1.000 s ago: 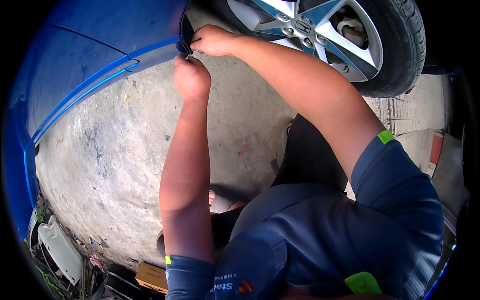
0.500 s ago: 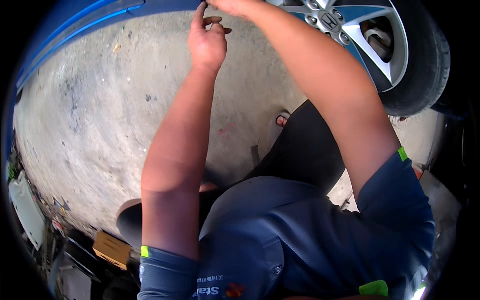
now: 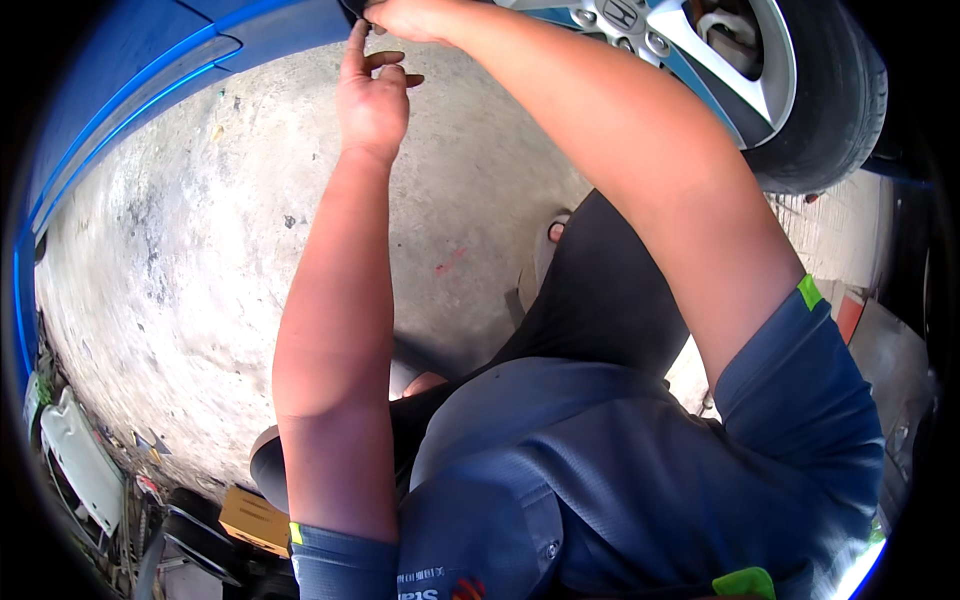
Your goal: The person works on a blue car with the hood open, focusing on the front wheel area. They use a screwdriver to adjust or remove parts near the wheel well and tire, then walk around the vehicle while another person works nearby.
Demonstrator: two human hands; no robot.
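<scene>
1. Blue glossy car bodywork [image 3: 285, 30] is seen at the upper left of the frame; its dark end edge [image 3: 352, 6] is reached by the left hand [image 3: 373, 110], index finger extended, the others loosely parted, nothing visibly held.
2. At top centre, whether anything is pinched by the right hand [image 3: 415, 20] cannot be told.
3. Fingertips could be scraped if pressure slipped.
4. Lower left: a brown rectangular carton [image 3: 255, 520], contents hidden.

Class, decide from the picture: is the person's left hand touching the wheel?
No, the left hand is well apart from the wheel, with concrete floor and the right forearm showing between them.
</scene>
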